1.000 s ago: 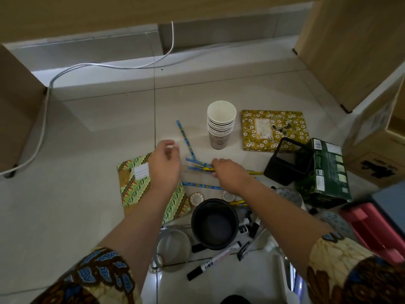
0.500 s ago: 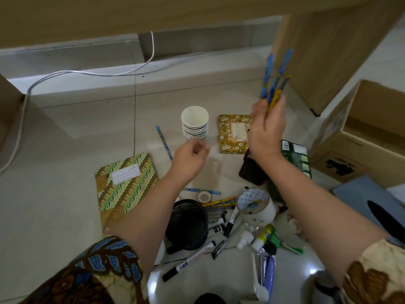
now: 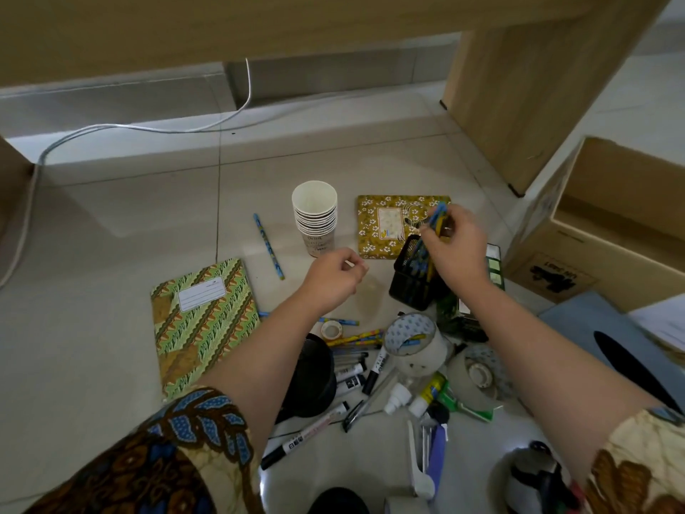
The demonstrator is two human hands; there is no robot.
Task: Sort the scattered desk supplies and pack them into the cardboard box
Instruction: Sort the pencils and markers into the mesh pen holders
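Lowered, the right grip (image 3: 456, 243) pinches pencils (image 3: 438, 216), tips in the mesh holder (image 3: 407, 291) beneath. Left grip (image 3: 333, 276) is loosely curled, empty.

Nothing reads cleanly from here. The marker (image 3: 304, 437) carries a few Chinese-looking characters, the box (image 3: 593, 231) an upside-down black stamp with blurred letters, the bottom cup (image 3: 319, 243) faint print, the notebook (image 3: 204, 328) a blank ruled label.
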